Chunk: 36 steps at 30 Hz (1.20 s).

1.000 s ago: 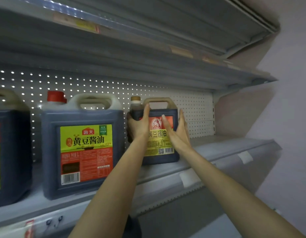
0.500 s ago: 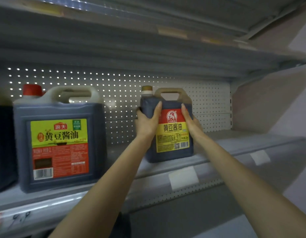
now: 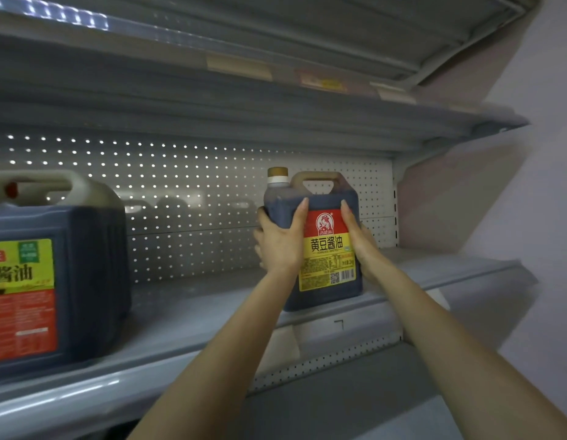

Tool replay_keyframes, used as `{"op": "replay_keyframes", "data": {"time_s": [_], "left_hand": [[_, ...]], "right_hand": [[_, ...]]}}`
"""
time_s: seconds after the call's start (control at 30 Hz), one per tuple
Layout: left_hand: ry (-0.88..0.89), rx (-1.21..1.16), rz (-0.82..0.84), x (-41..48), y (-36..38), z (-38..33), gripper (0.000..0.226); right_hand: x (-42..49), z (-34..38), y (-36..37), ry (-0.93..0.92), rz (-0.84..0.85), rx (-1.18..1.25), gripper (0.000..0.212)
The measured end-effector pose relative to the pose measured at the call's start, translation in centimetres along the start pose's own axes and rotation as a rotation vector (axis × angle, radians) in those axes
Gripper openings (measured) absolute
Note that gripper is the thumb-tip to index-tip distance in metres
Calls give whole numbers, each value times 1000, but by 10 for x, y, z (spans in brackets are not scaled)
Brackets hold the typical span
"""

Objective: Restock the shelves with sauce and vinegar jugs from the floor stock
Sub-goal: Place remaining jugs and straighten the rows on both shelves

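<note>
Dark soy-sauce jug [image 3: 326, 249] upright on grey shelf [image 3: 196, 306]; left hand [image 3: 280, 246] and right hand [image 3: 360, 242] clasp its sides, fingers [image 3: 261, 219] curled round it.

small jug [image 3: 326, 246] right of large jug [image 3: 53, 281]

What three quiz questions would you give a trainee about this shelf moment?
1. True or false: the left hand and right hand both hold the small jug.
2. The small jug's cap is: A red, B brownish-gold, C green.
3. Fill in: on the shelf, the large jug stands to the ___ of the small jug.
Key: 1 true; 2 B; 3 left.
</note>
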State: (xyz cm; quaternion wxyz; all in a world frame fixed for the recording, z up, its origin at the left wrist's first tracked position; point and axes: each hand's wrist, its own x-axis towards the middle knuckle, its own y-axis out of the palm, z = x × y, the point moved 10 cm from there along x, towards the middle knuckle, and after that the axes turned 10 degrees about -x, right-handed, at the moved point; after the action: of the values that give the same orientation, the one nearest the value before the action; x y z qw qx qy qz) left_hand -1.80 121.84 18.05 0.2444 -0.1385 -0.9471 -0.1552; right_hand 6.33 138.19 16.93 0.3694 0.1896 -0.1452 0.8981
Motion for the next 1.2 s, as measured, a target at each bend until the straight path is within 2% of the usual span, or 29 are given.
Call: {"op": "replay_keyframes", "data": {"time_s": [0.1,0.17,0.23,0.43,0.57,0.77,0.9,0.97,1.07,1.1,1.2], "left_hand": [[-32,-47,30,-2,10,3,119],[-56,-59,60,-2,21,7,124],[-73,-63,89,-2,34,10,126],[-65,-90,88,-3,69,26,129],[-33,-63,59,-5,78,22,124],[-6,-51,19,-5,75,23,124],[-4,-18,6,-5,74,23,122],[-5,2,5,-7,73,21,123],[-20,54,51,-9,73,16,122],[-30,73,65,-10,72,13,118],[-60,139,137,-10,73,6,95]], "right_hand": [[3,-3,-9,9,-5,-4,72],[5,-6,-19,25,-24,-24,79],[6,-7,-29,27,-37,-30,77],[14,-16,-62,15,-59,-18,76],[22,-22,-72,9,-70,-1,62],[24,-23,-71,-12,-52,-1,72],[17,-15,-73,-18,-87,-70,63],[9,-10,-72,-13,-71,-99,72],[-19,-10,-71,1,-66,-256,108],[-26,-13,-72,4,-67,-353,114],[-59,-11,-83,-1,-108,-686,116]]}}
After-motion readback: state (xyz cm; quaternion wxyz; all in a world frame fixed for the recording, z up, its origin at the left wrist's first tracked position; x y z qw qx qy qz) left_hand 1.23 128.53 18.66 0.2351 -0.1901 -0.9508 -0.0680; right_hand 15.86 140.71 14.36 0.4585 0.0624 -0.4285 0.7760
